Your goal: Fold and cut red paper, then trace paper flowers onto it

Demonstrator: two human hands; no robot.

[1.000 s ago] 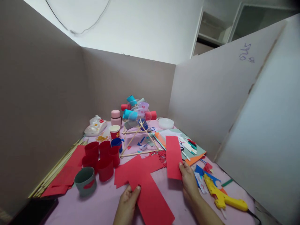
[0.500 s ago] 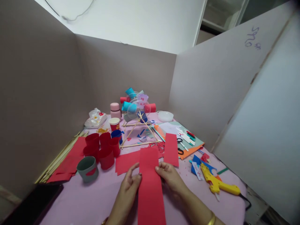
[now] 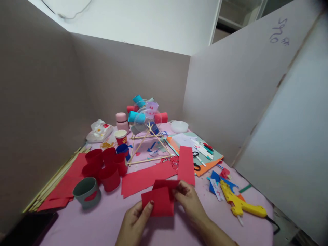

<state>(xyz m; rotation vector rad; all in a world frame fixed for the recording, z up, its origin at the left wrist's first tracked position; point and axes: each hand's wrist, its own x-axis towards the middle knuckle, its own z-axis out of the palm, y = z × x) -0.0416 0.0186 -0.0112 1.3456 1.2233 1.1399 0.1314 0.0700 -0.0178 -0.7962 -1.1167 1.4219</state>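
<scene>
A strip of red paper (image 3: pixel 158 201) is bent over on itself above the front of the table, its two ends overlapping out of line. My left hand (image 3: pixel 135 218) pinches its left end, thumb on top. At the other end, the fingers of my right hand (image 3: pixel 188 200) are closed on the rear flap. Just behind lies a flat red sheet (image 3: pixel 146 176), and a red paper strip (image 3: pixel 186 164) rests to its right. Several red paper cups (image 3: pixel 109 177) and a grey cup with a red heart (image 3: pixel 87 193) stand on the left.
A stick frame (image 3: pixel 139 148) carrying a wheel of coloured paper tubes (image 3: pixel 137 117) stands at the back. On the right lie a yellow glue gun (image 3: pixel 239 203), scissors (image 3: pixel 196 166) and markers (image 3: pixel 205 150). Bamboo sticks (image 3: pixel 46 186) and a dark flat device (image 3: pixel 32 229) lie left.
The red strip, held out lengthwise before, is now bent over on itself. My left hand has moved slightly down, and the view has shifted a little.
</scene>
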